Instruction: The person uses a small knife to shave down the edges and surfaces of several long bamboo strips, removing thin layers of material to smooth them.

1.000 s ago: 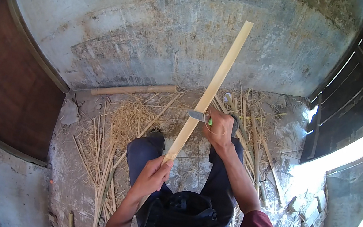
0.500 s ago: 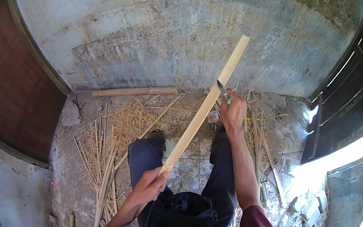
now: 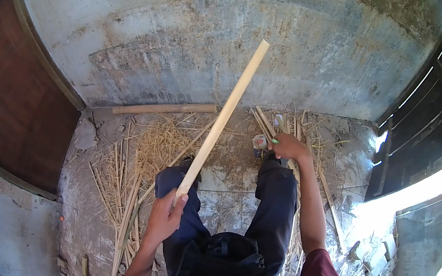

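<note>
My left hand (image 3: pixel 163 220) is closed around the lower end of a long, pale bamboo strip (image 3: pixel 223 116). The strip slants up and to the right over my left knee, its far end free in front of the wall. Away from the strip, my right hand (image 3: pixel 290 148) is closed above my right knee. A bit of the knife's green handle (image 3: pixel 275 141) shows at its fingers, while the blade cannot be made out. Close to that hand stands a small whitish and red packet (image 3: pixel 259 142).
Thin shavings (image 3: pixel 161 145) are heaped left of my feet, beside several long bamboo strips (image 3: pixel 125 221). A bamboo pole (image 3: pixel 165 109) lies along the stained wall (image 3: pixel 201 42). More split pieces lie at the right, near rubble (image 3: pixel 377 267). A brown door panel (image 3: pixel 13 99) stands left.
My right hand has drawn back from the strip with the knife, down towards my right knee. The strip's far end has swung left and the strip has turned, showing a narrower side.
</note>
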Motion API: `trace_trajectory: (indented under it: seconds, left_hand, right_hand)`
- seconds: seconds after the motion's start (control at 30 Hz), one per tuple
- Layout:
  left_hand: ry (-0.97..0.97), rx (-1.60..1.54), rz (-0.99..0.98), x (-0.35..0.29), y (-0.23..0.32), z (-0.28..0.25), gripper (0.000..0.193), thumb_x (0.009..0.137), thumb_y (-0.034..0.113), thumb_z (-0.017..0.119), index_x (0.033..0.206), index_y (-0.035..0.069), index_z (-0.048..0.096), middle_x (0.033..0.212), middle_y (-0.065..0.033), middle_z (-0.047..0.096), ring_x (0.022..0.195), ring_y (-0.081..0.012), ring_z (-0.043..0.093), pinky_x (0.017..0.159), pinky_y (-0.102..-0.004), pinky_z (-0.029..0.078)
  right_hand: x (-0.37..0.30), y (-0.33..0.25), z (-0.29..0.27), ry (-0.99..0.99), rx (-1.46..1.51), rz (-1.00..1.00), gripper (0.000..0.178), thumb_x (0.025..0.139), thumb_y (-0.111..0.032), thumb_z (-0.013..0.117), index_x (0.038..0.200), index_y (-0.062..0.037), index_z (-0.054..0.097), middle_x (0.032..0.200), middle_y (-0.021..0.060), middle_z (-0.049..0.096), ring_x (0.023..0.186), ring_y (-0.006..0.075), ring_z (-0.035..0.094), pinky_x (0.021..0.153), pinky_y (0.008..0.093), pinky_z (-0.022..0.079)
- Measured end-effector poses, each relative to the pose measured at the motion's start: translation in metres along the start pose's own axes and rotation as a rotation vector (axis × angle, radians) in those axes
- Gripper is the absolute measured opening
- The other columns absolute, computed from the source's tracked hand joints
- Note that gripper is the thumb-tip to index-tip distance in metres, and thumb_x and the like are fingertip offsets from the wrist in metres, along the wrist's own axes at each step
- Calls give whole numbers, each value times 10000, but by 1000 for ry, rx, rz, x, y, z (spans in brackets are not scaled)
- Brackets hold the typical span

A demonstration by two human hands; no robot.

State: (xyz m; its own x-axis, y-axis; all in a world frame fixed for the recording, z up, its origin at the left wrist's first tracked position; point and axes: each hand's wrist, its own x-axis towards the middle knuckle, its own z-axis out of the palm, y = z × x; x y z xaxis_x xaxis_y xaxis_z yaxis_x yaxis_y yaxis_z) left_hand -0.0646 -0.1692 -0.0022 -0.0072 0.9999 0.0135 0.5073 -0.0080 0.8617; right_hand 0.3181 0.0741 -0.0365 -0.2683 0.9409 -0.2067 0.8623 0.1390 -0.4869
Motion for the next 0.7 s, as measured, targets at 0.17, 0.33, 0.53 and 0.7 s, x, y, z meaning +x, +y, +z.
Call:
trace_trajectory:
  seconds: [0.17, 0.33, 0.53, 0.7]
  left_hand:
    - [154, 400, 74, 11, 4, -2, 290, 1119, 269, 593, 1005, 5, 632, 626, -119, 597, 509, -276, 612, 524, -407, 447]
    - [78, 171, 75, 15, 5, 8, 299, 1105, 268, 616, 1006, -13, 619, 661, -257, 599, 588, -468, 609, 538, -500, 421]
    - [-62, 57, 68, 17, 7, 22, 310, 1107, 278, 612, 1031, -22, 625, 687, -272, 619, 661, -498, 649, 573, -512, 461]
    - [8, 291, 89, 15, -8, 26, 290, 1102, 252, 611, 1053, -32, 638, 767, -271, 681, 715, -488, 683, 626, -510, 509]
  right_hand:
    - [-26, -14, -1, 216, -65, 81, 543, 905, -283, 724, 1303, 25, 520, 1087, 287, 738, 1086, 453, 713, 946, 538, 541]
    - [-46, -36, -12, 270, -149, -22, 490, 936, -259, 720, 1230, 41, 469, 1008, 326, 733, 1014, 491, 725, 889, 581, 563]
    - [-61, -63, -10, 405, -142, -224, 318, 890, -111, 675, 1123, -13, 481, 848, 266, 717, 861, 493, 722, 747, 600, 558]
    - [-91, -83, -47, 560, -10, -147, 260, 898, -110, 680, 1083, -75, 501, 806, 206, 693, 831, 476, 692, 725, 577, 512]
